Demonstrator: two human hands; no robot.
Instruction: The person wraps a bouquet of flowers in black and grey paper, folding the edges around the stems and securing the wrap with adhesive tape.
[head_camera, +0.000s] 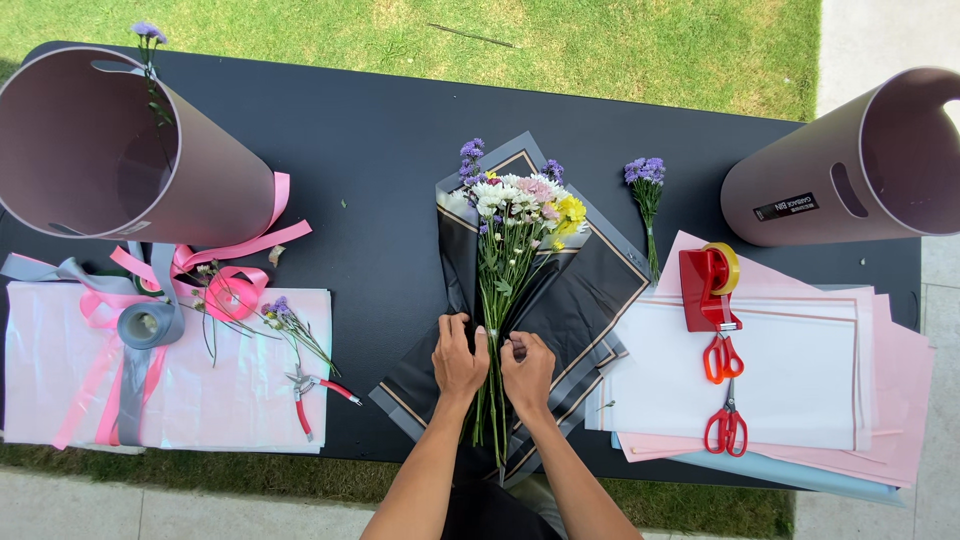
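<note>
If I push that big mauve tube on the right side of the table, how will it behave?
The mauve tube lies on its side on the black table, so it would probably roll. It is hollow and thin-walled, so likely light for its size. The handle slot hints it is stiff enough to carry.

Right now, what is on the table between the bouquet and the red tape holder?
In the head view, a small loose sprig of purple flowers lies between the bouquet and the red tape holder.

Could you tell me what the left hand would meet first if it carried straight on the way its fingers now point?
The left hand points up the table beside the flower stems. Going straight on, it would probably first meet the black wrapping paper folded along the bouquet's left side, though how high that fold stands is unclear.
</note>
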